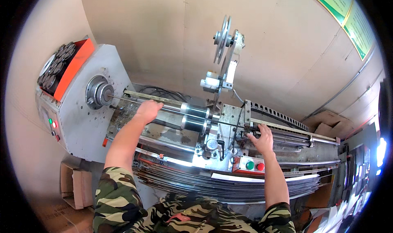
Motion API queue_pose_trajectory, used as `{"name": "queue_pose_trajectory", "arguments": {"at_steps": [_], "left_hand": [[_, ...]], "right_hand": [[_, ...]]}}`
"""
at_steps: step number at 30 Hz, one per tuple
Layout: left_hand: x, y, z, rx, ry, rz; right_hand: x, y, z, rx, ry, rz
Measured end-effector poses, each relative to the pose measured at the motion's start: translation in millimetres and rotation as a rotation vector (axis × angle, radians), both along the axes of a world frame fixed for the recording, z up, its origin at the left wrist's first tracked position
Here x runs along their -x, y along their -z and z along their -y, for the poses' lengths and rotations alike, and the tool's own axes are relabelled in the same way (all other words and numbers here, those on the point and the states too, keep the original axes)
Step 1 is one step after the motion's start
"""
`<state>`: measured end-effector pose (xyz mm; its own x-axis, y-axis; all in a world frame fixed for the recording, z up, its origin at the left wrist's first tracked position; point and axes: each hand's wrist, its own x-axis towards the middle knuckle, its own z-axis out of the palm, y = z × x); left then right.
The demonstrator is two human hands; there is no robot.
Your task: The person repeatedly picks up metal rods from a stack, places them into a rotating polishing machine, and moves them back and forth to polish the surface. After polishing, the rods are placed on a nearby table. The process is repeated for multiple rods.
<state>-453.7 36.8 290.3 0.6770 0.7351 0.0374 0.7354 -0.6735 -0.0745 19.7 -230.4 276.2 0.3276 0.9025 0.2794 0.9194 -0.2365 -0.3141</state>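
A long thin metal rod (pixel 126 98) runs from the round chuck (pixel 100 93) of the lathe-like machine toward two black-and-silver rollers (pixel 195 117). My left hand (pixel 148 111) is closed around the rod, partway between chuck and rollers; the fingertips are mostly hidden. My right hand (pixel 262 138) is over the machine's carriage (pixel 235 120), right of the rollers. Its thumb and fingers are spread, beside or touching a dark metal fitting at the carriage's right side. I cannot tell whether the fingertips press on it.
Below my right hand is a control box (pixel 249 164) with green and red buttons. A bundle of long rods (pixel 229 188) lies along the machine's near side. A pulley wheel (pixel 222 39) rises behind the carriage. The grey headstock (pixel 84 110) stands left, with cardboard boxes (pixel 77 184) below it.
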Motion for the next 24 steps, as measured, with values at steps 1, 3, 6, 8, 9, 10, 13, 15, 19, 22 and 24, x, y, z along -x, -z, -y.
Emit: {"name": "queue_pose_trajectory", "arguments": {"at_steps": [1,3,6,8,9,10,13,15,19,22,24], "left_hand": [[7.0,1.3,-5.8,0.009,-0.013,-0.011],[22.3,4.2,-16.2,-0.004,0.019,0.032],[34.3,-3.4,-21.2,0.017,0.0,-0.043],[47.7,-0.3,-26.3,-0.022,0.028,-0.008],[52.5,-0.6,-28.8,-0.042,0.04,0.009],[56.6,-1.3,-31.2,0.017,0.007,0.004],[62.8,-11.9,-33.2,0.047,-0.043,-0.058],[69.2,-14.0,-36.2,0.05,-0.052,-0.078],[74.9,-9.7,-43.8,0.045,-0.063,-0.098],[68.3,-10.2,-44.2,0.039,-0.066,-0.111],[65.4,-7.8,-44.6,0.031,-0.038,-0.114]], "right_hand": [[1.7,-1.0,-1.4,0.005,0.004,0.002],[2.2,-2.1,-3.4,0.003,0.009,-0.002],[4.9,-5.8,-2.3,0.036,0.04,-0.011],[4.3,-6.5,-2.8,0.042,0.041,-0.007],[4.4,-7.6,-3.8,0.044,0.04,-0.005],[4.9,-9.1,-4.0,0.042,0.044,-0.013],[3.7,-8.1,-4.5,0.045,0.041,-0.03],[6.3,-10.9,-5.9,0.06,0.049,-0.046],[2.8,-8.0,-8.3,0.073,0.052,-0.042],[-3.8,0.2,-8.3,0.057,0.054,-0.042],[-2.3,0.1,-9.1,0.05,0.064,-0.041]]}}
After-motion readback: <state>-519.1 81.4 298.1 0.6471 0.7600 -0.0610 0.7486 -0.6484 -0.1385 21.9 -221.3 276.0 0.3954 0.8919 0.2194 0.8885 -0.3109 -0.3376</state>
